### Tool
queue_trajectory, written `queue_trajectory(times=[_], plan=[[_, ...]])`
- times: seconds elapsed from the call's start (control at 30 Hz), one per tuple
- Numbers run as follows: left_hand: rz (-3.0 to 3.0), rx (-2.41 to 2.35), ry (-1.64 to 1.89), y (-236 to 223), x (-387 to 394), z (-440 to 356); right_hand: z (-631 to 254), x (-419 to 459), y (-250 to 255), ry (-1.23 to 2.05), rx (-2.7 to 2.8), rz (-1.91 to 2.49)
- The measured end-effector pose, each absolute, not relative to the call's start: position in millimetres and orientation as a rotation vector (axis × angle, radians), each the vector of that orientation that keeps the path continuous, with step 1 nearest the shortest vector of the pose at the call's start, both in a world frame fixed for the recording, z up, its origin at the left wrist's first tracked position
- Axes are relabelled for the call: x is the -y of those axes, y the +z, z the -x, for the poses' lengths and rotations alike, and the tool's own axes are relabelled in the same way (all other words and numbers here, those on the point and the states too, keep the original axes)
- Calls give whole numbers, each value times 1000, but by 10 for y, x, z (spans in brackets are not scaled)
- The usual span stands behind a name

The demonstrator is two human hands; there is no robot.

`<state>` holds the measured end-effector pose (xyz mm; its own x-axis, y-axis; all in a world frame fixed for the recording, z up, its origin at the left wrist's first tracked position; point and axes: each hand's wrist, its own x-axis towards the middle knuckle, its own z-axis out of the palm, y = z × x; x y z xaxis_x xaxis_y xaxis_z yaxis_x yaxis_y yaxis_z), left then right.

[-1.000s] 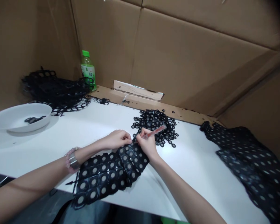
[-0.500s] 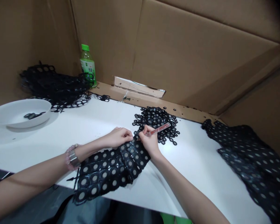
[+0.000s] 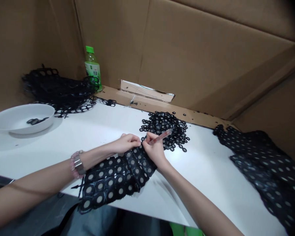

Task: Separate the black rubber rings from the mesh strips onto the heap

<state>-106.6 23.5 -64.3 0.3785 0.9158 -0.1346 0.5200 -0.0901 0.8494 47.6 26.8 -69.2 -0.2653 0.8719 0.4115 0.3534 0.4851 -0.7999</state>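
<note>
A black rubber-like sheet (image 3: 110, 180) with rows of pale round spots lies slantwise over the table's front edge. My left hand (image 3: 128, 143) is closed at its far edge, thumb and forefinger pinched on the sheet. In my right hand (image 3: 155, 149) is a slim pen-like tool with a clear reddish handle (image 3: 160, 137), its tip hidden by the fingers at the sheet's upper corner. The two hands nearly touch. Just beyond them rests a heap of loose black rings (image 3: 162, 123), some with pale centres.
At the left stands a white bowl (image 3: 22, 126) with a few black pieces inside. Behind it is a tangle of black perforated scrap (image 3: 61, 90) beside a green-capped bottle (image 3: 92, 70). More spotted black sheets (image 3: 263, 164) lie at the right. Cardboard walls (image 3: 186, 49) enclose the table.
My right hand has shifted slightly left and closer to my left hand, and the tool's handle has moved left with it. The left hand keeps its pinch at the sheet's edge.
</note>
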Motion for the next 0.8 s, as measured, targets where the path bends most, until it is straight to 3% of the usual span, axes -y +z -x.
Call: queue_trajectory(times=[0.13,0.33,0.8], plan=[[-1749,-1234,547,-622,-250,1090,-481,-300,-687,764,1820,1007],[-1910,-1231,540,-561,-191,1076,-584,-244,-579,1040,1297,1033],[-1869,-1052,453,-503,-107,1105,-575,-75,-669,1033,1558,1059]])
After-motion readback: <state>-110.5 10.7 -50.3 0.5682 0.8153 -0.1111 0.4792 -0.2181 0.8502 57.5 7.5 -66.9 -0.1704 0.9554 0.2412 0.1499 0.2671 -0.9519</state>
